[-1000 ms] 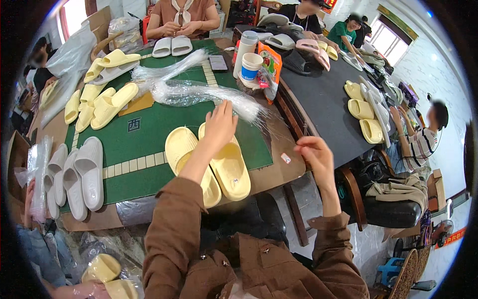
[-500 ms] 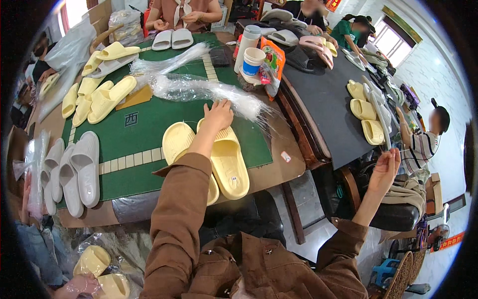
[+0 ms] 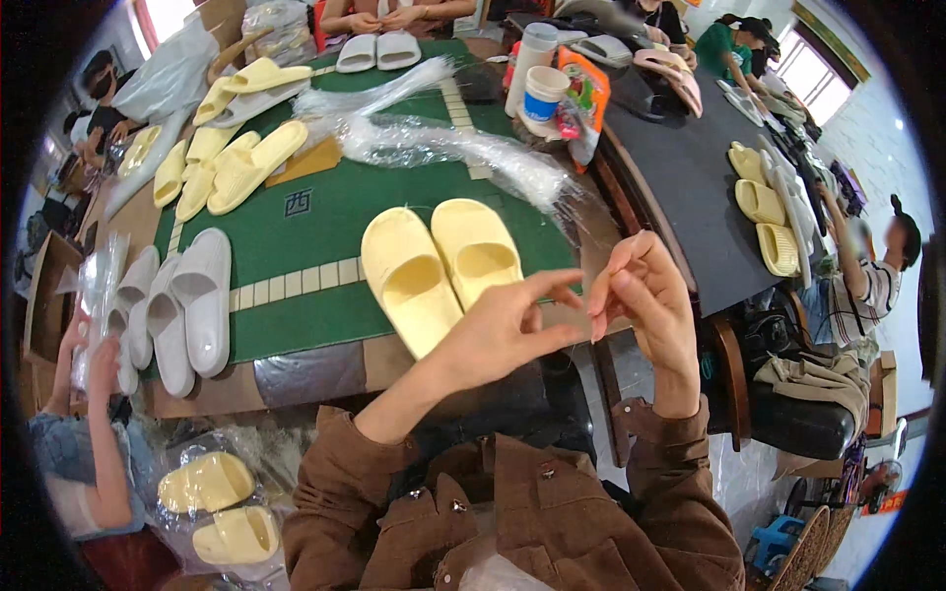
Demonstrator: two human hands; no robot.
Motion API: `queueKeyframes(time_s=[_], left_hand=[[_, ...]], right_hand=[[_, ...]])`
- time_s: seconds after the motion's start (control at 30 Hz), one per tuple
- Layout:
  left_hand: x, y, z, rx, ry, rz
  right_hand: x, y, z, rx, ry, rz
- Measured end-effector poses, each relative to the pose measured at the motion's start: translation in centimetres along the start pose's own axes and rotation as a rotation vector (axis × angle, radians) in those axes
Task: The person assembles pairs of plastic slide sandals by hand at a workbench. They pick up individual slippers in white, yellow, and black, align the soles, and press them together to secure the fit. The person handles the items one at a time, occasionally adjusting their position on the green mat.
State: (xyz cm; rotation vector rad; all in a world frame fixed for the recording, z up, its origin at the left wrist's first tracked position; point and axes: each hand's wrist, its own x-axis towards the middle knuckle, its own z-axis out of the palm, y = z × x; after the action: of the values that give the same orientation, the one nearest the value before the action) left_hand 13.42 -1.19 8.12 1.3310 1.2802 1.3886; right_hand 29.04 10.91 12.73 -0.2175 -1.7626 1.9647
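Left hand (image 3: 507, 325) and right hand (image 3: 647, 295) have converged near yellow slippers (image 3: 414, 284) pointing lengthwise away, grip half-curled, contents unclear.

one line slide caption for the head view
Left hand and right hand close together beside a pair of yellow slide sandals, with plastic-wrapped pale strands across the green mat.
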Motion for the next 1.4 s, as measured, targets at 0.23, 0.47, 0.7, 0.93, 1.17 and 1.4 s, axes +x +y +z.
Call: queueKeyframes(time_s=[0.23, 0.47, 0.7, 0.93, 1.17, 1.4], left_hand=[[-5.2, -1.5, 0.1, -0.003, -0.012, 0.020], [-10.8, -3.1, -3.0, 0.695, 0.322, 0.212], [-9.9, -5.8, -3.4, 0.813, 0.445, 0.028], [-6.0, -8.4, -3.8, 0.998, 0.655, 0.053], [-3.0, -9.3, -6.1, 0.980, 0.480, -0.277], [0.5, -8.1, -9.0, 0.764, 0.217, -0.565]], right_hand=[[-0.9, 0.3, 0.6, 0.058, 0.194, -0.152], [-3.0, 1.6, -6.3, -0.187, 0.487, -0.188], [1.2, 9.0, -0.2, -0.520, 0.179, 0.205], [6.1, 15.5, 3.1, -0.977, 0.070, -0.234], [9.9, 18.1, 2.9, -1.282, -0.123, -0.009], [12.3, 19.5, 0.7, -1.499, -0.448, 0.075]])
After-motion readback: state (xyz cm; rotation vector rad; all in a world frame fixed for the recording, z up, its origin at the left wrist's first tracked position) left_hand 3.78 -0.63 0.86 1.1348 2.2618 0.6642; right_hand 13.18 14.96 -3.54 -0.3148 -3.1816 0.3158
